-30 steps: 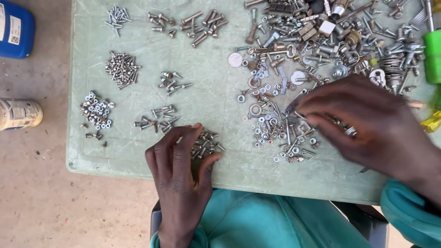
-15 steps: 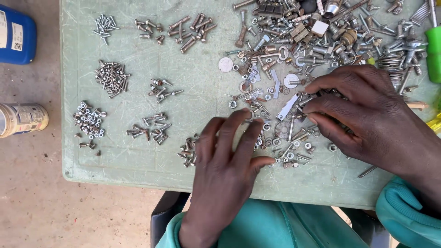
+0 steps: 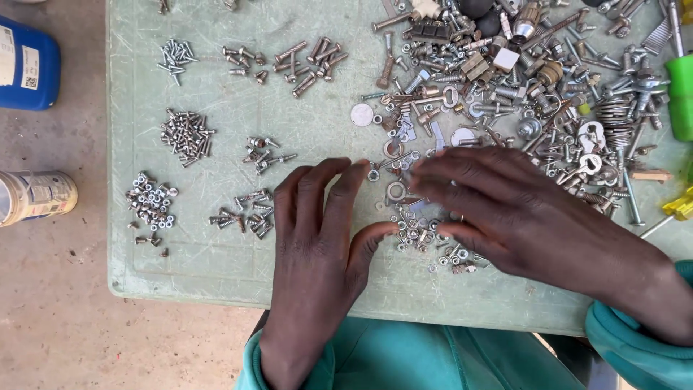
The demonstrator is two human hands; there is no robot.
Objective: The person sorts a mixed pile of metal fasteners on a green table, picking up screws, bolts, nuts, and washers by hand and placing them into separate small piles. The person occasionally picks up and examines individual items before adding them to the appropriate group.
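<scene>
Small silver washers and nuts lay loose under both spread, empty hands, left hand at nine o'clock of right hand; pinching singly seemed wisest

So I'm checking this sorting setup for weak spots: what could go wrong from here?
The left hand and right hand both lie flat over the loose washers and nuts near the table's front edge; a sweep could push some off. The sorted screw pile sits close beside the left hand, so a sideways move might scatter it.
</scene>
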